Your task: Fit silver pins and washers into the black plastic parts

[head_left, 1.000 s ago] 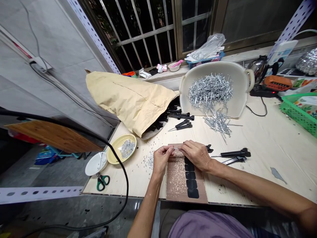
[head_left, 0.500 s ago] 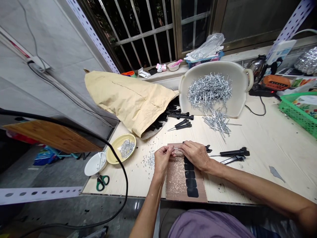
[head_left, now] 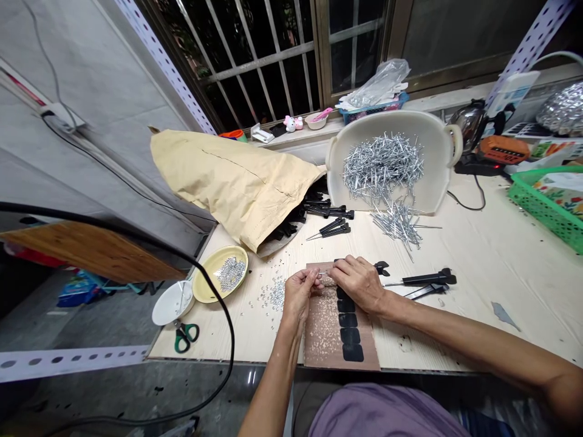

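My left hand [head_left: 299,291] is closed in a pinch at the top left of a brown board [head_left: 321,340]. Between its fingertips and those of my right hand [head_left: 357,282] runs a thin metal pin [head_left: 323,273]. My right hand is closed too, over the board's upper part, and hides some of it. A column of black rounded pieces [head_left: 350,335] lies along the board's right side. Small clear beads [head_left: 276,295] are scattered left of the board. Black-handled pieces with metal shafts [head_left: 428,279] lie to the right of my right hand.
A white basket [head_left: 334,176] of metal pins stands at the back, beside a paper sack [head_left: 237,182] spilling black parts. At the left are a yellow bowl [head_left: 207,273], a white bowl [head_left: 164,306], green-handled scissors [head_left: 182,338] and a hanging black cable [head_left: 231,340]. A green basket [head_left: 542,209] is far right.
The whole view has shifted slightly. Both hands stay together at the top of the board, with almost no visible movement.
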Demonstrator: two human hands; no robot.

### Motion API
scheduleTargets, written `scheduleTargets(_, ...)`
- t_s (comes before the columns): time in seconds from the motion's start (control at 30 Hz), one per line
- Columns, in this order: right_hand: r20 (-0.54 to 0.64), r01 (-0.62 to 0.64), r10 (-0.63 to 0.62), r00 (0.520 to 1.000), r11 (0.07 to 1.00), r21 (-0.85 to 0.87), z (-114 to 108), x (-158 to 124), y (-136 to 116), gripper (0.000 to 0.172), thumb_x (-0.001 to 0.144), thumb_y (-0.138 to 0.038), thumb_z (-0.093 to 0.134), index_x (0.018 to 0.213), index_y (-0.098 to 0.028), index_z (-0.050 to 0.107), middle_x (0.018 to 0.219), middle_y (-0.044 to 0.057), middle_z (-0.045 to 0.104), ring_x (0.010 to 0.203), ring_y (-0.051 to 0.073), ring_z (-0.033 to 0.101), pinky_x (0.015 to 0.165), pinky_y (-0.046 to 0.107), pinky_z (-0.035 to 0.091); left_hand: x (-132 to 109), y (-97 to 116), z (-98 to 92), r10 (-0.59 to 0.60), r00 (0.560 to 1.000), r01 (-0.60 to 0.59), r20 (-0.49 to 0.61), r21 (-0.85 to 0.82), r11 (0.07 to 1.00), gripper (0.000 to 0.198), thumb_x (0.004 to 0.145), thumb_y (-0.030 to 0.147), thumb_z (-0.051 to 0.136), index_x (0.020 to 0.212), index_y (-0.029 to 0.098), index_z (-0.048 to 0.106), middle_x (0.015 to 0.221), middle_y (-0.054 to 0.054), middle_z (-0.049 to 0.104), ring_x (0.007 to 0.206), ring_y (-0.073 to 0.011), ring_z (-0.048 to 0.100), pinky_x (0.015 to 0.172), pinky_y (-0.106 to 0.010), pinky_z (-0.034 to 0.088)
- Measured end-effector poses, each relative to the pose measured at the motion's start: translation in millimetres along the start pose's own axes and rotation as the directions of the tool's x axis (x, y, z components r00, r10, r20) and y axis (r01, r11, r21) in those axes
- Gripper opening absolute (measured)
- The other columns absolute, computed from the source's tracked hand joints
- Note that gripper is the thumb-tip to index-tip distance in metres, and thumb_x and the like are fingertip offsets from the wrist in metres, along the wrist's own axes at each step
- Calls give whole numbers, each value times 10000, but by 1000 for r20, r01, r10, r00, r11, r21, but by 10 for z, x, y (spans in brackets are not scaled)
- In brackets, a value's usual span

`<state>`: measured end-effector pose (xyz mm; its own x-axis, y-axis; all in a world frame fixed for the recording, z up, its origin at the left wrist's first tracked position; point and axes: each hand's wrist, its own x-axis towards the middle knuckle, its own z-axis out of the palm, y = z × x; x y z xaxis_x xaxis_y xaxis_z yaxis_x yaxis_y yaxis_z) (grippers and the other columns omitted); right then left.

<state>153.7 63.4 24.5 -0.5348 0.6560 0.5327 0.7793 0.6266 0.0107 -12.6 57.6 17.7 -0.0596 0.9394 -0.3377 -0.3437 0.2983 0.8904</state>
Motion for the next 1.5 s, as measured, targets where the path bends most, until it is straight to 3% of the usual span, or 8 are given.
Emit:
scheduleTargets(0.27,200,-222,177,964,947,234,29,-3,-12,163,935,-276,444,903,-187,575,817,12,602,697,121,514,576,240,292,32,-52,-26,89,996,-88,-3,99,991,326,627,375,764,739,91,649,591,2,599,506,-77,551,516,-191,453)
scheduleTargets(0.4,271,-246,175,947,935,256,14,3,0,179,937,-289,426,939,-185,572,909,34,584,718,120,531,550,228,304,46,-88,-44,126,992,-125,0,136,983,316,653,376,744,750,92,648,607,0,602,522,-77,556,532,-191,456)
scheduleTargets(0.57,345,-318,191,919,877,361,44,2,37,237,954,-303,387,841,-181,556,810,17,572,717,121,537,587,223,338,51,-103,-63,130,992,-128,-2,166,978,307,667,379,731,752,97,643,606,1,598,519,-80,553,532,-198,455)
scheduleTargets(0.67,331,-301,168,928,863,406,77,-16,51,206,945,-312,414,863,-177,547,828,20,576,733,124,541,605,224,354,50,-101,-65,120,993,-119,8,181,976,310,670,384,726,750,98,640,601,0,595,510,-83,548,518,-200,450)
scheduleTargets(0.8,289,-242,151,945,919,310,77,-46,35,235,958,-296,375,894,-173,565,857,41,580,738,132,539,589,233,339,42,-99,-59,128,992,-129,15,192,973,310,667,391,725,730,102,632,584,6,579,512,-89,540,516,-207,453)
scheduleTargets(1.03,312,-295,190,931,894,337,48,-45,45,202,949,-317,410,895,-190,558,864,11,588,760,120,550,587,219,334,29,-116,-46,122,992,-122,13,180,976,329,680,406,709,799,103,661,617,-2,590,531,-88,538,536,-205,443)
scheduleTargets(1.33,263,-254,185,947,933,256,28,-97,26,254,959,-302,380,870,-178,582,814,19,589,712,116,548,556,222,308,-13,-113,2,203,979,-197,17,332,923,327,695,449,673,633,130,638,558,4,574,492,-91,491,501,-206,383)
scheduleTargets(1.5,229,-261,200,953,924,278,29,-88,34,200,943,-285,424,873,-184,582,819,11,597,715,116,542,580,229,313,3,-159,5,143,990,-135,-6,284,949,347,670,470,693,666,129,631,544,23,548,450,-66,431,441,-189,319)
